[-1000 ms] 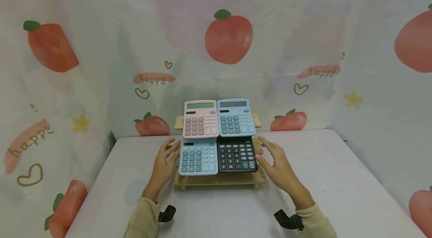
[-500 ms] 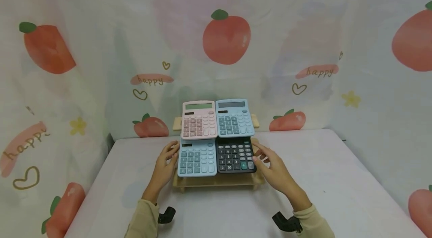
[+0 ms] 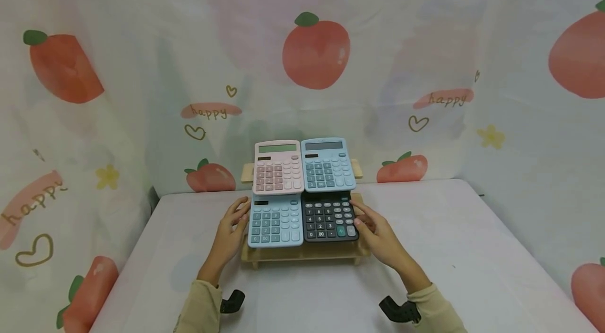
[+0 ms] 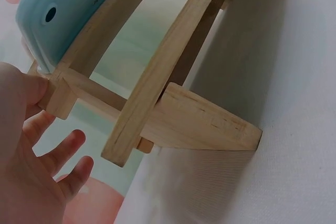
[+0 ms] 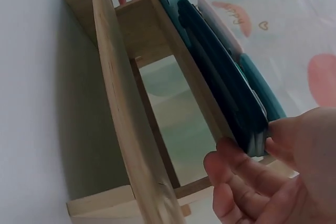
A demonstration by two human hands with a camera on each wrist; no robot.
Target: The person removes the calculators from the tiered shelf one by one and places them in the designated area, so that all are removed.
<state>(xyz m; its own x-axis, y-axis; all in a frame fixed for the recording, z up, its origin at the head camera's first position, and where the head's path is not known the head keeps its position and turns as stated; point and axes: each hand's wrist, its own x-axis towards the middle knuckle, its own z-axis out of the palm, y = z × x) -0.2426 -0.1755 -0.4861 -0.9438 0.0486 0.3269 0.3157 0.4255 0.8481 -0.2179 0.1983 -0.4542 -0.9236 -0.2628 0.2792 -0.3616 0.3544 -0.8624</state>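
Clock reference: head view, wooden rack (image 3: 304,253) at dial centre, standing on the worktop (image 3: 472,254).

Surface: white and matte, running from the rear wall toward 6 o'clock, with rear corners near 9 and 3 o'clock. Soft shadow beneath the rack, visible in both wrist views.

Room: pale printed backdrop (image 3: 264,33), lightly creased, enclosing the worktop from 9 through 12 to 3 o'clock. Large red fruit print (image 3: 316,54) at 12; similar prints toward 10 and 2. Yellow flower prints (image 3: 107,176) just past 9 and 2; "happy" lettering (image 3: 211,110) between 10 and 11, repeated near 2.

Load: four calculators on the rack, faces tilted toward 6 o'clock. Upper row: pink calculator (image 3: 279,167) at 11, blue calculator (image 3: 329,165) at 1. Lower row: second blue calculator (image 3: 275,220) at 7, black calculator (image 3: 330,217) at 5.

Left hand (image 3: 229,233): between 8 and 9 o'clock, touching the rack's end; lower fingers (image 4: 64,151) spread. Right hand (image 3: 385,238): between 3 and 4 o'clock, touching the black calculator's outer edge; fingers (image 5: 254,176) bent, whether pinching cannot tell.
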